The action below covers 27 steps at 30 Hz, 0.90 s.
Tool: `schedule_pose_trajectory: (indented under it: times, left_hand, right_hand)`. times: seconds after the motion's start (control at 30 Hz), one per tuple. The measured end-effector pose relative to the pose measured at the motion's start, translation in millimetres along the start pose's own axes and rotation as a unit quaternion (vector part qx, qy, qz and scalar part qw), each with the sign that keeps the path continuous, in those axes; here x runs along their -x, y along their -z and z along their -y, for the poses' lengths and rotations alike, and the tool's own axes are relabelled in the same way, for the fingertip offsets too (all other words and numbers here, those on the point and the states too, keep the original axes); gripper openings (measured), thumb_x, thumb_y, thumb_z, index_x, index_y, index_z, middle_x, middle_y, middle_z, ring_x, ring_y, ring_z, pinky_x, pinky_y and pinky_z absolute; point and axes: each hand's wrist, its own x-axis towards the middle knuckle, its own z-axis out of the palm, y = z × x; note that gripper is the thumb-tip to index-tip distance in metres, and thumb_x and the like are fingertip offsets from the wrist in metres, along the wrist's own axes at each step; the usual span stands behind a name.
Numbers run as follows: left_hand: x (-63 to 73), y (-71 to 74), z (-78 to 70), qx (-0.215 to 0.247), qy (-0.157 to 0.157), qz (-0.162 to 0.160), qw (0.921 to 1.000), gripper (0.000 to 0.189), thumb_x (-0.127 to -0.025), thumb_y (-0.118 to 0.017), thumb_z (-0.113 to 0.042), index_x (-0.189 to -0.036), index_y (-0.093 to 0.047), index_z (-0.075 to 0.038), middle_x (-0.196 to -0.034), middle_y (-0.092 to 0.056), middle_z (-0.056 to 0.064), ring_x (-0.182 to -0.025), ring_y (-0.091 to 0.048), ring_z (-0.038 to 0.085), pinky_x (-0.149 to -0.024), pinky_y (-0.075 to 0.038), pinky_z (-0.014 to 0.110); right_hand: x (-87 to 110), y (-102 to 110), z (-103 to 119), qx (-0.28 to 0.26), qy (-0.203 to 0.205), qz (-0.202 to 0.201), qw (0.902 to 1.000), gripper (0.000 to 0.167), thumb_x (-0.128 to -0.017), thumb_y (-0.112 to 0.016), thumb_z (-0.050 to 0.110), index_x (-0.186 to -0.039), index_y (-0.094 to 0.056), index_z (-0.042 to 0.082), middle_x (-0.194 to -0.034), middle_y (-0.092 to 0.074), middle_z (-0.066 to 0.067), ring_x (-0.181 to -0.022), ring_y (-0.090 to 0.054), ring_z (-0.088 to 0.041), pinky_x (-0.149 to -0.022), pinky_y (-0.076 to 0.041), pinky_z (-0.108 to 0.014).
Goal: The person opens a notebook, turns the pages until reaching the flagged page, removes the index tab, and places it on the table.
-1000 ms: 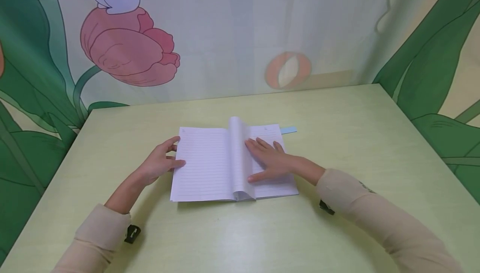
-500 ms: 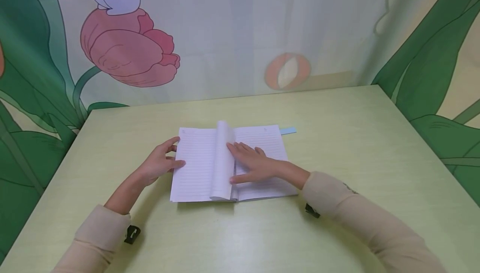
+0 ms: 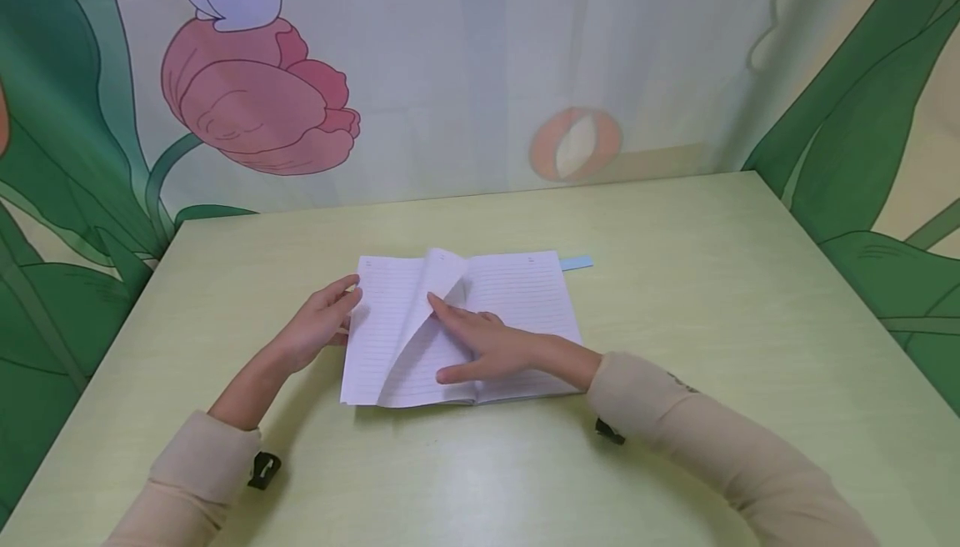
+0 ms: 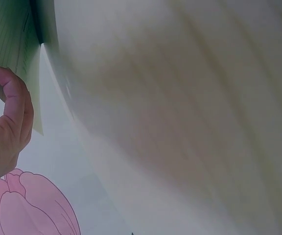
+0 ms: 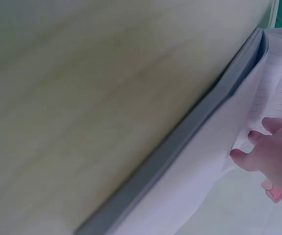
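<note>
A lined notebook [image 3: 517, 288] lies spread on the table, and one loose page [image 3: 412, 326] is lifted and slants across its left half. My left hand [image 3: 318, 322] holds the notebook's left edge, the thumb at the border of the paper; part of its fingers is hidden behind the pages. With its fingers extended, my right hand [image 3: 491, 347] touches the lifted page near the middle, thumb spread toward me. The right wrist view shows the right hand [image 5: 273, 147] over the pages, beyond the notebook's thick lower edge [image 5: 180, 142].
A light blue tab [image 3: 576, 263] sticks out at the notebook's upper right corner. The pale table [image 3: 675, 263] extends around it. Behind hangs a curtain [image 3: 420, 97] printed with flowers and leaves. Black straps [image 3: 264, 469] show at both cuffs.
My right hand has slid left, sweeping the curled page from the right half over to the left half. My left hand stays at the edge; its thumb has shifted upward.
</note>
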Motion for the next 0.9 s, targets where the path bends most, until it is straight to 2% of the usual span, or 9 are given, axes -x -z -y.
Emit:
schedule_pose_trajectory:
  times: [0.17,0.27,0.33,0.43,0.57,0.63,0.77,0.9]
  left_hand:
    - [0.4,0.8,0.3,0.021,-0.006,0.008,0.9997,0.061,-0.1,-0.029,-0.036,-0.145,-0.009,-0.001,-0.132,-0.034,0.023,-0.095,-0.052,0.027,-0.077,-0.046,0.034]
    - [-0.1,0.9,0.8,0.016,-0.006,0.008,0.9998,0.064,-0.099,-0.034,-0.036,-0.145,-0.008,-0.001,-0.132,-0.033,0.023,-0.095,-0.051,0.027,-0.077,-0.046,0.033]
    - [-1.1,0.3,1.4,-0.003,-0.007,0.002,1.0,0.067,-0.096,-0.044,-0.031,-0.145,-0.009,-0.001,-0.129,-0.034,0.024,-0.092,-0.051,0.026,-0.075,-0.047,0.031]
    - [-3.0,-0.7,3.3,-0.023,-0.012,-0.006,0.9996,0.075,-0.088,-0.059,-0.015,-0.144,-0.012,0.0,-0.124,-0.036,0.023,-0.088,-0.052,0.024,-0.07,-0.048,0.029]
    - [-3.6,-1.4,6.1,-0.024,-0.028,-0.002,0.9993,0.082,-0.08,-0.063,0.002,-0.144,-0.012,0.002,-0.12,-0.037,0.024,-0.085,-0.055,0.025,-0.067,-0.049,0.029]
    - [-3.5,-1.6,7.1,-0.024,-0.031,0.001,0.9992,0.082,-0.08,-0.063,0.004,-0.144,-0.011,0.002,-0.119,-0.037,0.023,-0.085,-0.056,0.026,-0.068,-0.049,0.03]
    - [-4.0,-1.6,7.9,-0.029,-0.03,0.003,0.9991,0.081,-0.081,-0.061,0.006,-0.144,-0.011,0.001,-0.12,-0.036,0.023,-0.089,-0.056,0.029,-0.07,-0.049,0.03]
    - [-3.9,-1.6,7.7,-0.035,-0.027,0.003,0.999,0.08,-0.082,-0.059,0.007,-0.144,-0.01,0.001,-0.122,-0.036,0.024,-0.092,-0.055,0.03,-0.07,-0.048,0.029]
  right_hand:
    - [-1.3,-2.2,4.7,0.0,0.01,0.012,0.9999,0.094,-0.088,-0.055,0.045,-0.145,0.013,0.014,-0.151,-0.015,0.001,-0.137,-0.003,-0.015,-0.105,-0.012,-0.047]
    - [-3.0,-4.0,4.7,0.005,0.009,0.016,0.9998,0.092,-0.088,-0.054,0.046,-0.145,0.011,0.014,-0.151,-0.012,0.0,-0.138,-0.001,-0.015,-0.106,-0.012,-0.047]
    - [-4.2,-5.2,4.5,0.012,0.007,0.019,0.9997,0.091,-0.088,-0.053,0.046,-0.146,0.009,0.014,-0.152,-0.006,0.001,-0.138,0.0,-0.016,-0.106,-0.012,-0.047]
    - [-5.7,-6.4,4.5,0.015,0.009,0.021,0.9996,0.09,-0.088,-0.054,0.046,-0.146,0.007,0.013,-0.152,0.001,0.002,-0.138,0.0,-0.019,-0.106,-0.012,-0.046]
    - [-5.0,-6.0,5.7,0.008,0.006,0.025,0.9996,0.088,-0.087,-0.055,0.045,-0.147,0.002,0.015,-0.152,-0.004,0.0,-0.138,-0.002,-0.02,-0.107,-0.011,-0.044]
    - [-3.4,-5.0,5.5,0.009,0.006,0.021,0.9997,0.085,-0.087,-0.056,0.045,-0.148,-0.004,0.015,-0.151,-0.01,-0.002,-0.138,-0.006,-0.019,-0.108,-0.012,-0.042]
    - [2.3,-0.6,2.4,0.028,0.022,-0.001,0.9994,0.074,-0.086,-0.059,0.04,-0.144,-0.025,0.01,-0.147,-0.025,-0.008,-0.135,-0.018,-0.02,-0.107,-0.017,-0.037]
    - [10.9,4.8,-5.5,0.052,0.024,-0.017,0.9982,0.066,-0.085,-0.062,0.036,-0.138,-0.038,0.005,-0.144,-0.032,-0.012,-0.133,-0.024,-0.025,-0.106,-0.02,-0.04]
